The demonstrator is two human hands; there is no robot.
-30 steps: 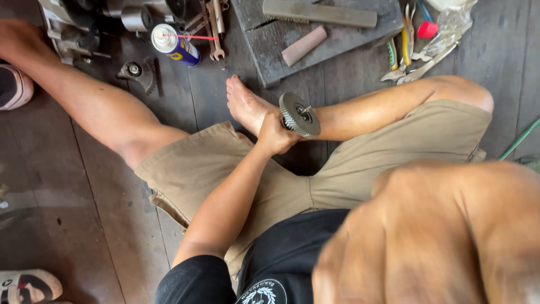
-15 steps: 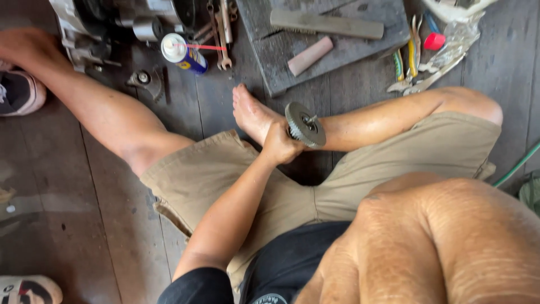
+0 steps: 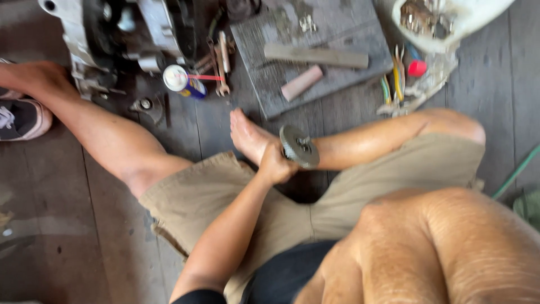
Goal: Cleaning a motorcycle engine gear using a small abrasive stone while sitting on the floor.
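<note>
I sit on a dark plank floor with my legs spread and my right foot (image 3: pixel 247 135) tucked in front of me. My left hand (image 3: pixel 275 166) is shut on a round toothed metal gear (image 3: pixel 299 146), held on edge just above that foot and shin. My right hand (image 3: pixel 439 247) is very close to the camera, a large blur filling the lower right. Its fingers are hidden, so whether it holds anything is unclear.
An engine block (image 3: pixel 112 34) stands at the top left, with a spray can (image 3: pixel 183 81) and wrenches (image 3: pixel 222 56) beside it. A grey board (image 3: pixel 337 34) carries a flat metal bar (image 3: pixel 315 56) and a pinkish cylinder (image 3: pixel 302 83). Screwdrivers (image 3: pixel 396 79), a white container (image 3: pixel 467 19), a shoe (image 3: pixel 19 118).
The view has drifted slightly, bringing the engine and board more into sight. My left hand keeps the gear in the same spot above my foot; my right hand stays close to the camera.
</note>
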